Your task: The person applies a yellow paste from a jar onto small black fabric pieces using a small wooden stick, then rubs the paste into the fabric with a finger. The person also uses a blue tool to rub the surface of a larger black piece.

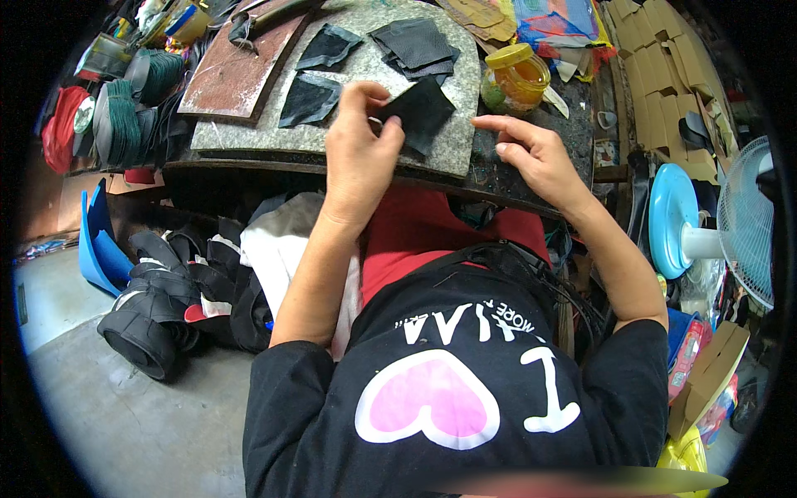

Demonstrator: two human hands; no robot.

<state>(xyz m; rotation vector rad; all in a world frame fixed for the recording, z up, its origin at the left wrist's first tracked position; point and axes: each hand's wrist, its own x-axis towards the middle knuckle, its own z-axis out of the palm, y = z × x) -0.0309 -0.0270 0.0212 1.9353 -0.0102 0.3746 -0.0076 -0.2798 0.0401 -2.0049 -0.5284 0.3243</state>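
Black fabric T-shirt point(457, 340), pink heart print, at six o'clock. Speckled grey stone slab point(241, 137), eleven to twelve. Left hand point(361, 137), eleven: thumb and fingers pinching thin, black, four-cornered sheet point(425, 116), twelve, above slab. Yellow-lidded transparent jar point(512, 90), one. Right hand point(535, 153), two: index straight, others curled, unladen.

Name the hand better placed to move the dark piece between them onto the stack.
Probably the left hand: it is right at the left edge of the dark piece, though its grip is unclear. The right hand is apart from it, index finger extended.
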